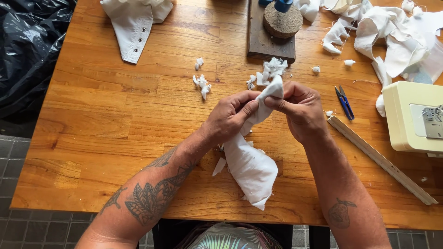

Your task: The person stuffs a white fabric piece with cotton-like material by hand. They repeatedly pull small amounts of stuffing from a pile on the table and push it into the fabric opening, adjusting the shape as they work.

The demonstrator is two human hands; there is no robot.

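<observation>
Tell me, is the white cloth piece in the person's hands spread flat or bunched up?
Bunched up. The white cloth piece hangs as a plump, rounded bundle, its top pinched between left hand and right hand.

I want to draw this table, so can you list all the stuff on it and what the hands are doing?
stuffed cloth piece: one, white, held over the table's near edge
fabric scraps: several, white, mid-table
cloth heap: one, white, far right
eyelet cloth: one, white, far left
cork disc: one, brown, on dark wooden block
snips: one, blue, right
wooden stick: one, pale, right
sewing machine: one, cream, right edge
plastic bag: one, black, left
table: one, wooden
left hand: pinching the cloth top
right hand: pinching the cloth top
</observation>
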